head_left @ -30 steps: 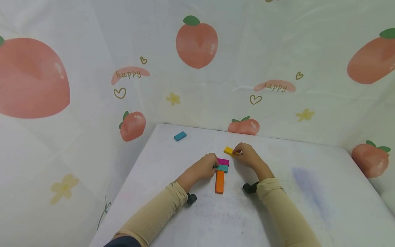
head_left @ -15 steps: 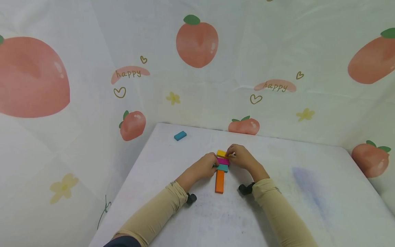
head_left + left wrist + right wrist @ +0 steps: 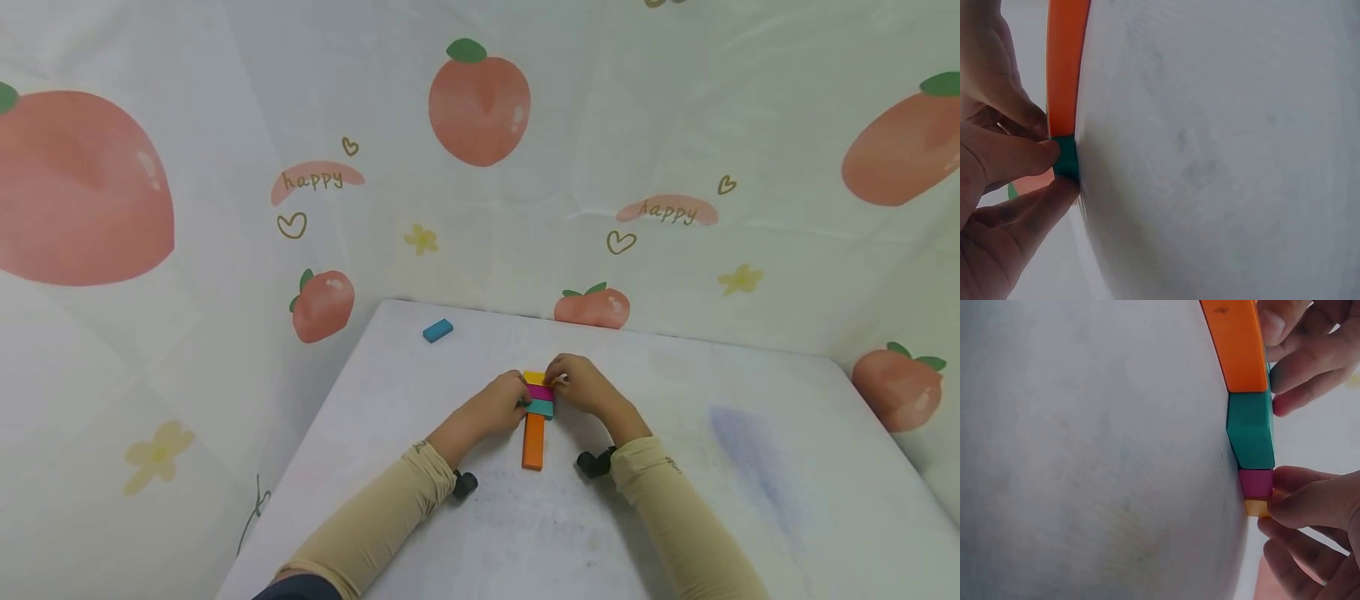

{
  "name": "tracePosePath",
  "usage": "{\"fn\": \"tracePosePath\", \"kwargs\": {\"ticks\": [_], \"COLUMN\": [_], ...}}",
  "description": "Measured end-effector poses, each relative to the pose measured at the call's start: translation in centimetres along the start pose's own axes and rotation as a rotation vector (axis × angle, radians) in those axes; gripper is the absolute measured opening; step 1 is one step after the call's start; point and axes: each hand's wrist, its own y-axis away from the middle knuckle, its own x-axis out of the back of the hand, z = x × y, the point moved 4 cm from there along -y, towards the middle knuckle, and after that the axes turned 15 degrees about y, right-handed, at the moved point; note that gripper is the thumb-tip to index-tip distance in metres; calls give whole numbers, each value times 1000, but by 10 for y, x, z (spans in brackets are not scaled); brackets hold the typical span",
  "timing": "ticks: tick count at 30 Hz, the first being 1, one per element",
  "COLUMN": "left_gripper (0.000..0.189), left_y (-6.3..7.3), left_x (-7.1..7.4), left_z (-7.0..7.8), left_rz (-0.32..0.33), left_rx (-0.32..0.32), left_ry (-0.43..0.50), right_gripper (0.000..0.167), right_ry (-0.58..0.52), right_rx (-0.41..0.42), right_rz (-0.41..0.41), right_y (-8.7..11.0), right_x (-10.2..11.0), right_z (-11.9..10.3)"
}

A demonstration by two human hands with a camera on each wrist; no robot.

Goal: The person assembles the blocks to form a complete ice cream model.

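Near the middle of the table, in the head view, an orange block [image 3: 533, 442] lies lengthwise. Across its far end lie a teal block [image 3: 542, 408], a magenta block [image 3: 541, 392] and a yellow block [image 3: 534, 377], side by side. My left hand [image 3: 497, 407] pinches the teal block's left end between thumb and finger, as the left wrist view confirms. From the right, my right hand [image 3: 588, 387] pinches the yellow block's end; its fingers also touch the magenta block [image 3: 1256, 482] in the right wrist view. Fingertips partly cover both ends of the row.
A blue block [image 3: 438, 330] lies apart at the table's far left. The white table [image 3: 480, 533] backs onto a fruit-printed cloth [image 3: 525, 225]. Black wrist cameras [image 3: 596, 463] sit close above the tabletop under both forearms.
My right hand has moved left and slightly nearer, bringing the yellow block from beyond the row to lie against the magenta block. My left hand stays on the teal block.
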Motion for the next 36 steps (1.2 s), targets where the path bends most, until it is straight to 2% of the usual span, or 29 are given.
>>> {"fn": "tracePosePath", "kwargs": {"ticks": [3, 9, 13, 20, 29, 32, 36], "left_gripper": [16, 14, 14, 16, 19, 21, 22], "left_y": [1, 5, 6, 4, 3, 2, 1], "left_x": [0, 3, 3, 4, 16, 24, 40], "left_z": [1, 7, 7, 4, -10, -18, -33], "left_rz": [5, 10, 12, 8, -50, -8, 99], "left_rx": [-5, -49, -56, -48, -21, -21, -10], "left_ry": [-9, 2, 0, 0, 112, 71, -51], "right_gripper": [20, 20, 19, 42, 42, 41, 41], "right_ry": [4, 20, -3, -2, 9, 27, 53], "right_rx": [5, 67, 86, 96, 105, 89, 77], "right_rz": [4, 12, -59, -157, -167, -178, -192], "right_y": [1, 5, 10, 15, 15, 15, 14], "right_x": [0, 2, 5, 9, 9, 9, 9], "right_z": [-2, -3, -4, -5, -5, -5, -6]}}
